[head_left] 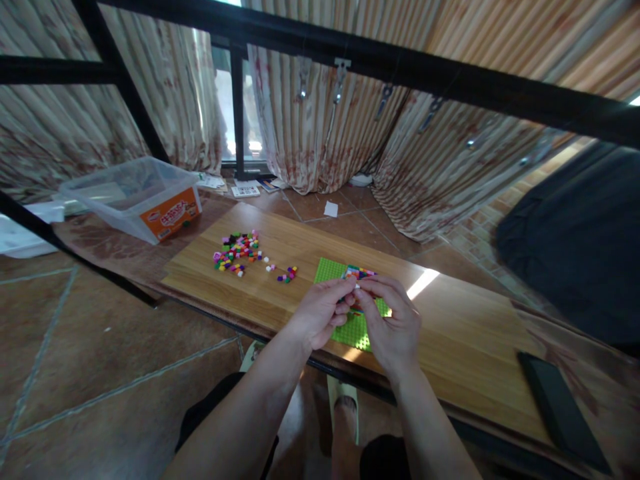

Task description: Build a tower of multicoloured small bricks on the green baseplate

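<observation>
Both hands meet over a green studded baseplate [330, 269] that lies on the wooden board. Between the fingertips shows a tiny white toy brick [357, 287]. My right hand [395, 320] pinches it with thumb and forefinger. My left hand [323, 310] is closed, its thumb and forefinger right against the brick; whether it grips the brick too is hard to make out. Several colored bricks [361, 272] sit on the baseplate just behind the fingers, partly hidden by them. To the left lies a pile of loose colored bricks [240, 250], with a smaller cluster [287, 274] nearer the baseplate.
A clear plastic tub [120, 207] with an orange label stands beyond the left end of the wooden board [465, 347]. A dark flat device [560, 407] lies at the right end. A black metal bar [380, 67] crosses above, with metal clips hanging. Curtains [320, 133] hang behind.
</observation>
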Demonstrator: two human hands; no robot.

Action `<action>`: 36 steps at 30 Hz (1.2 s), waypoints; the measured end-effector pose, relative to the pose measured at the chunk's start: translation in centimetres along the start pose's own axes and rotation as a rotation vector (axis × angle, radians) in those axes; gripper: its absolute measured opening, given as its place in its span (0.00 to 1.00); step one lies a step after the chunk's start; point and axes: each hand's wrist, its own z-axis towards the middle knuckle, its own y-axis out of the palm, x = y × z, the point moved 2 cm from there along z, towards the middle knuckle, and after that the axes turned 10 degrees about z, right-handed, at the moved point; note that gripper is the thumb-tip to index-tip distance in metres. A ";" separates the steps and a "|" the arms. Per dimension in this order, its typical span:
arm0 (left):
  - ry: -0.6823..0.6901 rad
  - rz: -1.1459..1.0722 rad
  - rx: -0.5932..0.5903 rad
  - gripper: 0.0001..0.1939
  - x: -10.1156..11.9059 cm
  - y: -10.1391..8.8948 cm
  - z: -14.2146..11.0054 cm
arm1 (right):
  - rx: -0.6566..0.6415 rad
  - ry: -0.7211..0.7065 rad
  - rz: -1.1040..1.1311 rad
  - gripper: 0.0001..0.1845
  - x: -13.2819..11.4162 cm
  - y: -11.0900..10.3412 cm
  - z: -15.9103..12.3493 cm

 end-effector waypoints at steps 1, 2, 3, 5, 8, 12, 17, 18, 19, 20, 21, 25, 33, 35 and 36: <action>0.001 0.001 -0.004 0.15 0.0 0.0 0.0 | -0.002 -0.001 -0.001 0.06 0.0 0.0 0.0; 0.003 0.003 -0.009 0.15 -0.1 0.0 0.0 | -0.002 -0.002 -0.004 0.06 0.0 0.0 0.0; 0.004 0.005 -0.017 0.15 -0.1 0.0 0.0 | -0.001 -0.004 -0.007 0.06 0.0 0.0 0.0; 0.001 0.009 -0.031 0.16 -0.2 0.0 0.1 | -0.002 -0.008 -0.012 0.06 -0.1 0.0 0.1; -0.017 0.011 -0.037 0.16 -0.3 0.0 0.1 | -0.001 -0.012 -0.027 0.06 0.0 -0.1 0.2; -0.038 -0.027 0.033 0.13 -0.2 -0.2 0.3 | 0.082 0.013 -0.080 0.06 0.7 -1.1 0.6; 0.001 -0.140 0.192 0.09 0.4 -1.0 0.4 | 0.139 0.021 -0.123 0.07 2.1 -2.1 0.9; 0.010 -0.155 0.207 0.09 0.5 -1.1 0.4 | 0.130 0.022 -0.124 0.07 2.3 -2.1 0.9; 0.015 -0.166 0.214 0.08 0.6 -1.2 0.4 | 0.112 0.021 -0.127 0.07 2.4 -2.0 0.8; 0.017 -0.175 0.216 0.08 0.6 -1.2 0.4 | 0.087 0.014 -0.133 0.07 2.5 -1.9 0.7; 0.019 -0.180 0.215 0.08 0.7 -1.3 0.4 | 0.059 0.001 -0.143 0.07 2.5 -1.8 0.6; 0.023 -0.183 0.220 0.09 0.6 -1.3 0.4 | -0.041 -0.051 -0.206 0.07 2.6 -1.1 0.4; 0.024 -0.189 0.226 0.08 0.6 -1.3 0.3 | -0.067 -0.076 -0.367 0.07 3.4 -0.4 0.2; 0.020 -0.184 0.228 0.09 0.7 -1.2 0.2 | -0.065 -0.070 -0.405 0.07 3.4 -0.3 0.2; 0.016 -0.182 0.228 0.09 0.7 -1.2 0.2 | -0.061 -0.067 -0.419 0.06 3.4 -0.3 0.2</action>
